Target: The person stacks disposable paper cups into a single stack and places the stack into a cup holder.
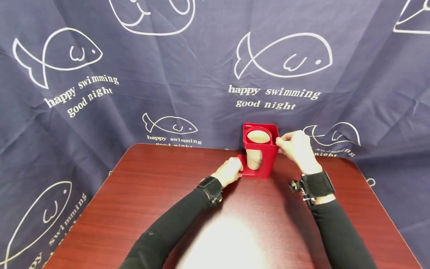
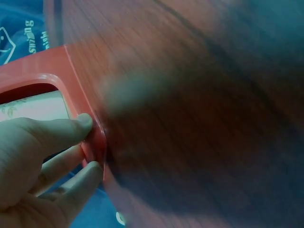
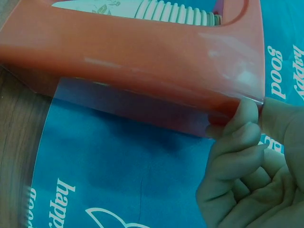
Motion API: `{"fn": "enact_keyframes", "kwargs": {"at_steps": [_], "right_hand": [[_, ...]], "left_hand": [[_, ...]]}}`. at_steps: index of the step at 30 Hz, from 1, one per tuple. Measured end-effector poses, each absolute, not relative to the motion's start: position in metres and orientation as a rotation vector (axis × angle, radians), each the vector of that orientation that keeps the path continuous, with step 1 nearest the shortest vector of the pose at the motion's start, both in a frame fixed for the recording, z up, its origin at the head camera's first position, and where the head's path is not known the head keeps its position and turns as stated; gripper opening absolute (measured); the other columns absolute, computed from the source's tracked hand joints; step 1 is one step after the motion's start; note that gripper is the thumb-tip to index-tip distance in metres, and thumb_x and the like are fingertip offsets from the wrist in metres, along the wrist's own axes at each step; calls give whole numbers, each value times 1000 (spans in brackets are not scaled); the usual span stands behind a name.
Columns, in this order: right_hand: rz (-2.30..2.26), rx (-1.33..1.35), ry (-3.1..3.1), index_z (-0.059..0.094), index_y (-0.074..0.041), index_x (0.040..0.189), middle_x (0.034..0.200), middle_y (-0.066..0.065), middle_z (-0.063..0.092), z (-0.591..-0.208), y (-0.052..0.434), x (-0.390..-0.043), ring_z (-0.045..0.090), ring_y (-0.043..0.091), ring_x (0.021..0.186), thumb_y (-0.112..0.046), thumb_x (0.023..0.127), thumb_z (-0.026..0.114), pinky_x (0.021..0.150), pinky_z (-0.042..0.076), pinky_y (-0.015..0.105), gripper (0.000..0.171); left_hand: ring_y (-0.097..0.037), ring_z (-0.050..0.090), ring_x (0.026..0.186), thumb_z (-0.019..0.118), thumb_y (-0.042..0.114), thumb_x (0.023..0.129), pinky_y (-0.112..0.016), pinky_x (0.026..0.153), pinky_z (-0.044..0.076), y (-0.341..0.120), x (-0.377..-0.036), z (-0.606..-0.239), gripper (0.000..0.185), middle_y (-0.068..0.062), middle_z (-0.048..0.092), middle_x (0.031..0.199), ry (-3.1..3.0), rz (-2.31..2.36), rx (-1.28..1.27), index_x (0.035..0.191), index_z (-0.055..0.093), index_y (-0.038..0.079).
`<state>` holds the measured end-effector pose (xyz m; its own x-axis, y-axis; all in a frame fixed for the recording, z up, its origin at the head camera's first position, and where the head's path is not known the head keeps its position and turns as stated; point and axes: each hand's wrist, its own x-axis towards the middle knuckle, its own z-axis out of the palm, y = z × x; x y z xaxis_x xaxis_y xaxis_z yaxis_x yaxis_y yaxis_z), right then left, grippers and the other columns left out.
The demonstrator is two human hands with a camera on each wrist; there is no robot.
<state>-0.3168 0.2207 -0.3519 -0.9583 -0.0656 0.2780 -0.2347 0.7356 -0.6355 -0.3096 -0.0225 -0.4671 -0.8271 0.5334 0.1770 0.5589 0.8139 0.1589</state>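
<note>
A red plastic cup holder [image 1: 270, 161] stands upright at the far side of the table, with a stack of paper cups [image 1: 254, 160] inside it. My left hand [image 1: 229, 170] pinches the holder's lower left edge; in the left wrist view the thumb lies on top of that red edge [image 2: 76, 71] and fingers reach beneath. High on the opposite side, my right hand [image 1: 297, 147] grips the upper right edge between thumb and curled fingers. Through the holder's side opening, the right wrist view shows the ribbed rims of the stacked cups [image 3: 175, 13].
A reddish-brown wooden table [image 1: 151, 194] lies under both forearms, with a bright glare at its near middle. Right behind its far edge hangs a dark blue curtain [image 1: 208, 74] with white fish drawings and lettering. The holder stands close to this cloth.
</note>
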Motion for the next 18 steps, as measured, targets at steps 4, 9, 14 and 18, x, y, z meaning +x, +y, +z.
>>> {"fn": "enact_keyframes", "kwargs": {"at_steps": [4,9,14,18], "right_hand": [[1034,232,-2695,79,-3,82,67,8,75,-352,221,-321,67,8,55,-24,92,59,56,47,28,30],[1025,224,-2691,79,-3,81,63,7,72,-354,221,-326,63,12,55,-24,92,60,56,46,31,30],[1010,209,-2692,79,-4,80,63,5,71,-354,219,-331,61,16,59,-25,92,61,57,45,32,31],[1025,191,-2694,79,-4,80,63,5,72,-354,218,-334,61,16,60,-25,91,61,57,45,32,30]], "left_hand": [[-24,69,91,81,10,87,-33,80,59,-21,-312,-466,6,-8,69,93,-2898,-327,-844,92,79,8],[-24,70,92,80,9,87,-33,81,59,-20,-318,-464,8,-8,71,94,-2925,-352,-820,95,79,7],[-24,70,91,81,8,86,-32,81,58,-19,-324,-462,8,-7,72,93,-2953,-389,-777,94,79,6],[-25,70,93,80,7,86,-33,84,58,-18,-328,-462,9,-8,73,95,-2969,-403,-758,95,79,5]]}}
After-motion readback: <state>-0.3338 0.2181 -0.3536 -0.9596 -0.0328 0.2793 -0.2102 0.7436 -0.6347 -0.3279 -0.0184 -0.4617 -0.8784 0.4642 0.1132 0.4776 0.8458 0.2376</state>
